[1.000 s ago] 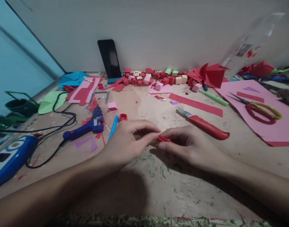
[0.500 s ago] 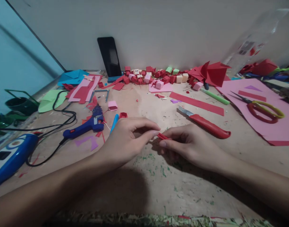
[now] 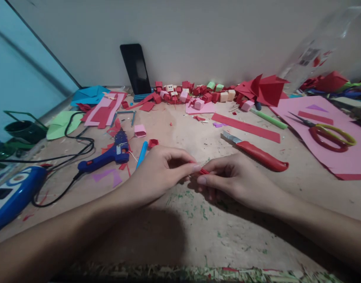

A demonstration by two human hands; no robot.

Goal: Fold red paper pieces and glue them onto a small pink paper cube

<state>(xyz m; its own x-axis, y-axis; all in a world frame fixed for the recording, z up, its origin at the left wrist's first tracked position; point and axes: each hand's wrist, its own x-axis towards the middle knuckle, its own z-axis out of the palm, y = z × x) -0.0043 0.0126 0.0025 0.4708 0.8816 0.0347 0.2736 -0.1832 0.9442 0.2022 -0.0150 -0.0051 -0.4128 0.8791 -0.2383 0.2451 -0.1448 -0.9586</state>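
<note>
Between my two hands, low over the table (image 3: 227,236), is a small folded piece of red paper (image 3: 203,171). My left hand (image 3: 165,171) pinches its left end between thumb and fingertips, and my right hand (image 3: 236,179) grips the other end. Most of the paper is hidden by the fingers, so its full shape cannot be made out. Beyond my left hand lie a blue stick (image 3: 142,154) and a small open red paper box (image 3: 153,143). Past my right hand rests a box cutter with a red handle (image 3: 261,156), its blade pointing left.
At left lie a blue glue gun (image 3: 109,156) with a black cord and a blue-and-white device (image 3: 17,192). A phone (image 3: 135,68) leans on the wall beside several small paper cubes (image 3: 207,97). Scissors (image 3: 328,135) rest on pink paper (image 3: 342,161) at right.
The fingers have shifted slightly around the red paper, and less of it now shows between my hands. The view has tilted a little; the objects on the table stay in place.
</note>
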